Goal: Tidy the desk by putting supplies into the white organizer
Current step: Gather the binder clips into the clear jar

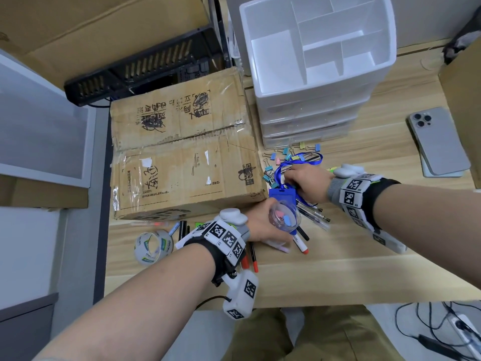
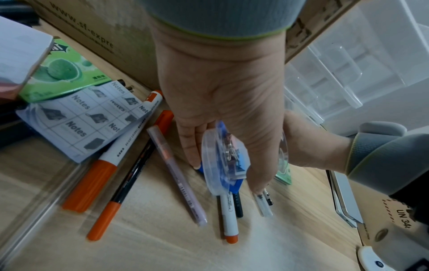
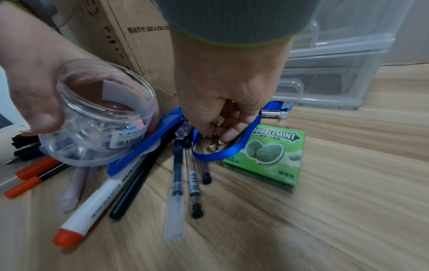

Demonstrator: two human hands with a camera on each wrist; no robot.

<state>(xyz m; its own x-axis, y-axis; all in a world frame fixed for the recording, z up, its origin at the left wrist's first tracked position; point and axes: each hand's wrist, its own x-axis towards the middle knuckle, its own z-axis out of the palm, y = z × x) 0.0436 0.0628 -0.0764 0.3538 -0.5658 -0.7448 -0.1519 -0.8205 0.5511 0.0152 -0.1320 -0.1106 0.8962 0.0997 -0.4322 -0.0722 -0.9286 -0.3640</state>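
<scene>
Two hands at work: the left hand (image 1: 261,225) curls round a small clear round plastic jar (image 3: 97,117), mouth open, a few pastel clips already inside.
Right hand: the right hand (image 1: 305,181) is down in the pile, fingertips (image 3: 228,135) pinching a small metal-handled binder clip (image 3: 217,122), with the blue ribbon lanyard (image 3: 232,146) looped round the fingers.
Step in hand: I'd say clips are being gathered into the jar before it goes to the organizer.
Doing it well: free the clip from the lanyard loop first, bring the jar's mouth under the pinch, tilt it only slightly so nothing spills, and release low.
Watch for: the ribbon dragging the blue plastic badge holder (image 1: 282,194) along.
Loose clips: coloured binder clips (image 1: 289,155) scattered just in front of the drawers.
Organizer: the white plastic compartment organizer (image 1: 364,56) sits on clear stacked drawers at the back, its compartments bare.
Surface: pale wood-grain desk (image 1: 338,269), strewn with pens, orange-capped white markers (image 2: 232,236), a green gum box (image 3: 269,152), a clear tape roll (image 1: 153,247).
Room: taped brown cardboard box (image 1: 182,152) to the left, grey smartphone (image 1: 437,142) to the right, cables on the floor.
</scene>
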